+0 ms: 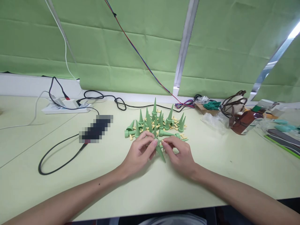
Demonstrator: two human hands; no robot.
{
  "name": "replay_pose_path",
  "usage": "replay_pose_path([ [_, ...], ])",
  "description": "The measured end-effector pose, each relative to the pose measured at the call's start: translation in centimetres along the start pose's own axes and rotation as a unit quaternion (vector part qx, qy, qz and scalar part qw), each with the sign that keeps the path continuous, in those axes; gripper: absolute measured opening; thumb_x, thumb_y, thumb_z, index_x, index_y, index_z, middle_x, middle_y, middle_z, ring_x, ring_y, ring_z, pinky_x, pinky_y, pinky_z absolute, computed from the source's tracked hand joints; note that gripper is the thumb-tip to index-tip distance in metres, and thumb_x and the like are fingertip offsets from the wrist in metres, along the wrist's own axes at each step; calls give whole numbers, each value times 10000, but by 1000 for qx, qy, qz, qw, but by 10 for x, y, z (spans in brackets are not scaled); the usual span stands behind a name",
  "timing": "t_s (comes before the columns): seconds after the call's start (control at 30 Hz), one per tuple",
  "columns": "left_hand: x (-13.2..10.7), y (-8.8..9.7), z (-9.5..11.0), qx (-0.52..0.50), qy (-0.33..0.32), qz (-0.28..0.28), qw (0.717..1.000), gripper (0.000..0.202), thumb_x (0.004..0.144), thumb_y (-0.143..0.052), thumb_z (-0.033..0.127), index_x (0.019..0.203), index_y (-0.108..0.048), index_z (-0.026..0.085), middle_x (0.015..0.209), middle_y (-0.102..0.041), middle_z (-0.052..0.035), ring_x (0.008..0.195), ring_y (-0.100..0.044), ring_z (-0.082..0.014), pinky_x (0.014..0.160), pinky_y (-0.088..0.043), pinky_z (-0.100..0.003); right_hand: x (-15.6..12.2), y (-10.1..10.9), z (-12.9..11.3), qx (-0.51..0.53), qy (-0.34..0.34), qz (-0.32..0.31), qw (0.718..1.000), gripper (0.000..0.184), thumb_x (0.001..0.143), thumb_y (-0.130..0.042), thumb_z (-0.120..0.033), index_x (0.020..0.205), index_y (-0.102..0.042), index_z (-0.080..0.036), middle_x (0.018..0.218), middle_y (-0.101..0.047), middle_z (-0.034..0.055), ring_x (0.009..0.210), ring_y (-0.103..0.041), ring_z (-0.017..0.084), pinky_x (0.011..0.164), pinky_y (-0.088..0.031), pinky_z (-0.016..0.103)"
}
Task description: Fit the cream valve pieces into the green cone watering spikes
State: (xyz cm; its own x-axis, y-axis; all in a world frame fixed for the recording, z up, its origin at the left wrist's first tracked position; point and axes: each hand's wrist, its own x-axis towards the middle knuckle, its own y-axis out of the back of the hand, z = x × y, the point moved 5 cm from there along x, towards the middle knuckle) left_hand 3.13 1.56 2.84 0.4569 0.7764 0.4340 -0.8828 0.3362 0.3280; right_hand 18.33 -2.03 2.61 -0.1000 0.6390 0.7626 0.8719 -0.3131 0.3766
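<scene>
My left hand (140, 151) is closed round a green plastic cone spike (160, 150), whose point aims toward me. My right hand (180, 153) pinches a small yellow piece (162, 141) against the spike's wide end. Just beyond both hands lies a pile of green cone spikes (156, 123), many standing point up, with several small yellow pieces (174, 122) scattered among them. All of this rests on a pale green table (211, 165).
A white power strip (67, 107) with plugs and black cables (56, 156) lies at the back left, beside a blurred dark object (96, 132). At the right are plastic bags (212, 120), a brown bag (243, 120) and flat tools (283, 140). A green wall stands behind.
</scene>
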Motion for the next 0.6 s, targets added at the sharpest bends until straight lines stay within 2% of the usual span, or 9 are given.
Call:
replay_pose_path([
  [0.2, -4, 0, 2, 55, -38, 4, 998, 317, 998, -489, 334, 772, -655, 186, 816, -545, -87, 1025, -553, -237, 617, -481, -250, 0, 0, 1, 16, -10, -4, 1000, 135, 982, -522, -185, 895, -626, -187, 753, -642, 32, 604, -551, 130, 554, -480, 255],
  [0.4, -8, 0, 7, 117, -108, 14, 987, 263, 983, -490, 259, 780, -640, 185, 867, -566, -98, 1021, -558, -236, 596, -475, -244, 1, 0, -2, 27, -12, -14, 999, 182, 997, -492, -217, 857, -607, -189, 701, -608, 16, 566, -529, 120, 530, -478, 247],
  [0.53, -10, 1, 13, 149, -160, 31, 975, 221, 959, -503, 195, 790, -644, 179, 864, -561, -87, 934, -592, -223, 650, -491, -277, 1, -1, -2, 34, -19, -20, 999, 183, 997, -492, -235, 852, -594, -192, 678, -585, 5, 543, -506, 113, 516, -467, 240],
  [0.6, -11, 1, 15, 161, -185, 36, 969, 195, 950, -515, 163, 801, -641, 171, 889, -544, -77, 825, -599, -184, 654, -486, -277, 0, -2, -1, 38, -24, -25, 999, 181, 997, -489, -239, 845, -578, -197, 660, -564, -5, 529, -485, 109, 503, -445, 237],
])
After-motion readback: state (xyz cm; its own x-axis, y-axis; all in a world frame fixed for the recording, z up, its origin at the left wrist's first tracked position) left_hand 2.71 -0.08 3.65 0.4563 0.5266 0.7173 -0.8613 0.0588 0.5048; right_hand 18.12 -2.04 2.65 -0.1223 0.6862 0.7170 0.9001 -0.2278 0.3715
